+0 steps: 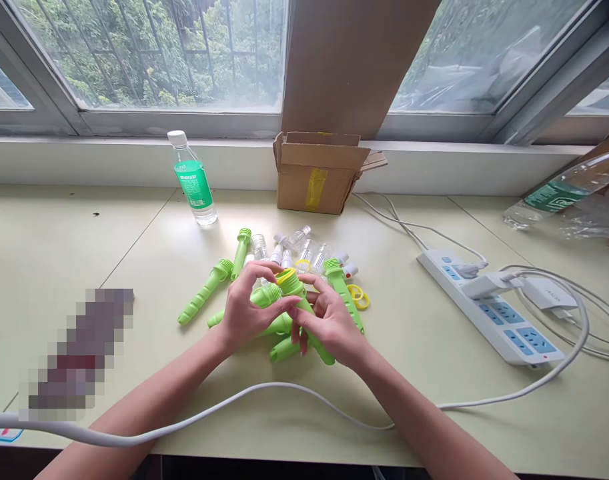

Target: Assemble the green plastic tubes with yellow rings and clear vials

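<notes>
A green threaded plastic tube [295, 289] lies tilted in my right hand [334, 325], whose fingers wrap round its body. My left hand [247, 303] pinches a yellow ring [285, 275] at the tube's threaded upper end, its thumb reaching to the tube's side. Around and under my hands lie several more green tubes, one to the left [204, 293] and one to the right [345, 293]. Just behind is a cluster of clear ribbed plastic caps [259, 247] and small white pieces. Loose yellow rings [358, 297] rest right of my right hand.
An open cardboard box [314, 180] and a green-labelled water bottle [194, 183] stand toward the window. To the right lies a power strip [489, 310] with plugs and cables. A white cable [264, 387] crosses over my forearms. A pixelated patch hides something at left.
</notes>
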The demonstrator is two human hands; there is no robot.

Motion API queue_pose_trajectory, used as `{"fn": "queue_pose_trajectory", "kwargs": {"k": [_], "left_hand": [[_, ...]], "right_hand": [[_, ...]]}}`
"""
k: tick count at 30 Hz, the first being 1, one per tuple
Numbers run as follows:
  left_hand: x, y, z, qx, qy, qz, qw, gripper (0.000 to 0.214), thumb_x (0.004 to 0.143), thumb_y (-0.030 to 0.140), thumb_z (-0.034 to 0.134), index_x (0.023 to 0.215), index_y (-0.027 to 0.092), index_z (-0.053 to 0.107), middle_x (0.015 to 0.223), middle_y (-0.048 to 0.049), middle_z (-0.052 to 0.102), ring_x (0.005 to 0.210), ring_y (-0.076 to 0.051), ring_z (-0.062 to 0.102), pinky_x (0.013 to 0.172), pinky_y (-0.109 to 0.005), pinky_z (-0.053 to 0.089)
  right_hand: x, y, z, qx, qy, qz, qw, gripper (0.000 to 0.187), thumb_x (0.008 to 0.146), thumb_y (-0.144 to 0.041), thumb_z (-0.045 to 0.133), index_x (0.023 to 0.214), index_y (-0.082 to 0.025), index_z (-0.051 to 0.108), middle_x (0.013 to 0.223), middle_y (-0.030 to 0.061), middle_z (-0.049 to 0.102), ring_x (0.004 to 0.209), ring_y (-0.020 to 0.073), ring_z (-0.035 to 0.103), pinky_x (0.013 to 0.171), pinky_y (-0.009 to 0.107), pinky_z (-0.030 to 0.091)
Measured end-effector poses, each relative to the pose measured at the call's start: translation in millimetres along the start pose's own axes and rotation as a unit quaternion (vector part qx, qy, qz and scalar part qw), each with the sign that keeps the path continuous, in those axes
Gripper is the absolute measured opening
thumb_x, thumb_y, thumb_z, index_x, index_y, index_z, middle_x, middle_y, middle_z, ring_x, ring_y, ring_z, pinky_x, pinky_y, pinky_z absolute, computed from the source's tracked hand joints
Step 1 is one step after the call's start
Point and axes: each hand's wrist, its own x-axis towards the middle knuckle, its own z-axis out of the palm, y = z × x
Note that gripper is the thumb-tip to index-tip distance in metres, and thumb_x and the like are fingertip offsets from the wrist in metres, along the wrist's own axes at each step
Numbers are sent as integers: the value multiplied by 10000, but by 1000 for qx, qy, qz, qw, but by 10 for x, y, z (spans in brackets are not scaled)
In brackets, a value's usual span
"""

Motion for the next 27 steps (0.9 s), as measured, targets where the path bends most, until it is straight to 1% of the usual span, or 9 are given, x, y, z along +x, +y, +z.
{"fn": "queue_pose_trajectory", "kwargs": {"k": [2,4,7,10,12,17,20,23,27], "left_hand": [[1,20,-2,12,12,13,1000,365,710,262,804,889,199,493,999,-71,647,947,-206,650,824,-408,555],[10,40,-7,28,26,31,999,371,706,256,807,891,201,490,992,-63,647,937,-200,646,816,-405,554],[38,52,-30,53,36,64,996,379,696,256,816,886,200,493,989,-57,643,936,-199,635,807,-400,549],[70,41,-60,66,18,80,994,369,702,278,810,887,198,502,1010,-63,631,959,-207,629,816,-402,542],[82,31,-73,62,3,75,995,363,712,291,801,901,198,505,1035,-70,622,981,-215,627,834,-408,539],[73,25,-70,18,-22,54,998,358,731,250,783,938,194,496,1050,-89,614,1000,-218,618,854,-409,534],[63,16,-67,-8,-35,47,998,384,722,231,789,951,196,482,1062,-98,612,1010,-221,615,863,-413,533],[62,-4,-73,-24,-49,45,998,408,711,219,796,963,196,476,1080,-106,613,1037,-232,611,878,-423,531],[65,-19,-75,-47,-59,27,997,409,719,203,788,986,200,479,1100,-109,620,1063,-237,618,896,-432,543]], "right_hand": [[-4,3,4,-16,5,-14,1000,499,799,-385,720,1217,-246,486,921,27,641,564,133,643,415,245,542],[-12,7,7,-51,18,-27,998,501,811,-386,710,1251,-258,507,926,32,640,603,128,632,458,243,542],[-25,6,11,-97,33,-36,994,523,858,-394,660,1341,-283,492,807,0,608,566,103,572,476,230,505],[-30,-19,14,-95,22,-27,995,507,894,-411,610,1366,-277,483,713,-30,566,455,66,468,406,203,426],[-30,-49,14,-79,4,-16,997,495,905,-424,590,1359,-256,486,689,-35,565,402,54,439,356,188,374],[-30,-95,-4,-8,-52,8,999,435,928,-412,556,1312,-218,496,654,-21,611,354,59,453,304,158,321],[-22,-74,-29,56,-75,26,995,392,930,-381,553,1280,-220,478,658,-9,641,338,61,453,292,144,317],[-7,-46,-63,114,-105,53,986,342,941,-368,524,1238,-212,461,684,15,670,308,57,437,278,141,319],[7,-48,-101,159,-132,89,974,266,966,-359,459,1180,-201,464,743,43,684,296,55,452,263,137,313]]}}
